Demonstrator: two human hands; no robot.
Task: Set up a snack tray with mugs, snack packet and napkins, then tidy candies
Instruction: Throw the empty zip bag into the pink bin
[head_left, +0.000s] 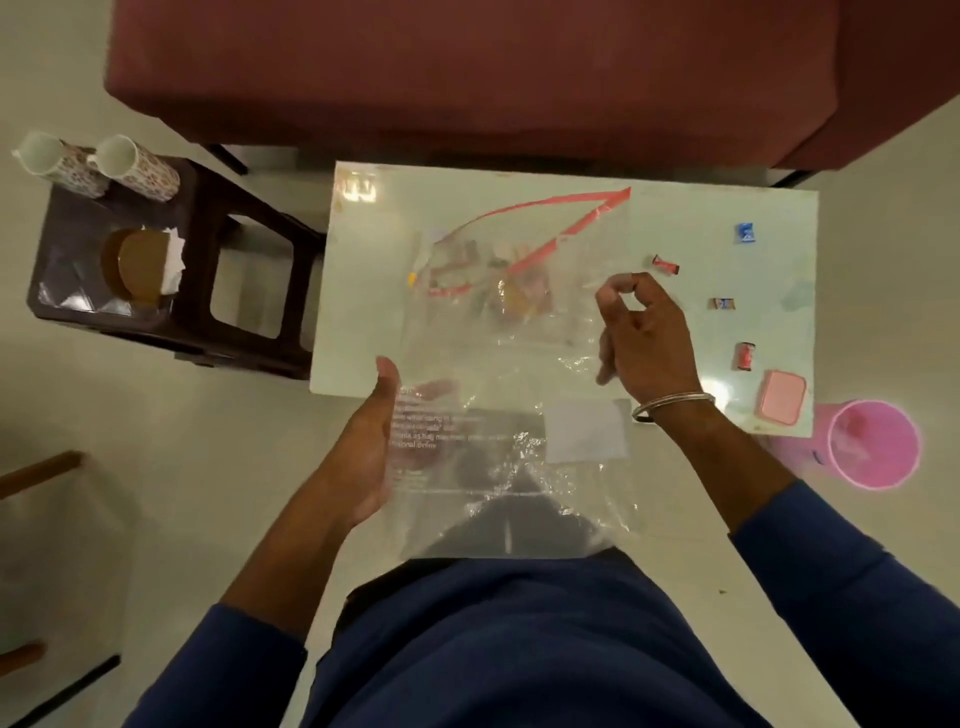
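I hold a large clear plastic bag (498, 374) with a red zip strip over the near edge of the white table (363, 338). Its mouth faces away from me and gapes open. Several wrapped candies (511, 296) lie inside near the mouth. My left hand (371, 441) grips the bag's left edge, thumb on top. My right hand (644, 338) pinches thumb and forefinger at the bag's right edge. Loose candies lie on the table to the right: a blue one (745, 232), a red one (666, 265), a brown-and-white one (723, 303) and another red one (745, 356).
A pink lidded box (782, 397) sits at the table's near right corner, with a pink bin (872, 444) on the floor beside it. At left, a dark stool (197, 291) carries two floral mugs (137, 169), a brown plate (137, 265) and napkins (174, 254). A maroon sofa (467, 67) stands behind the table.
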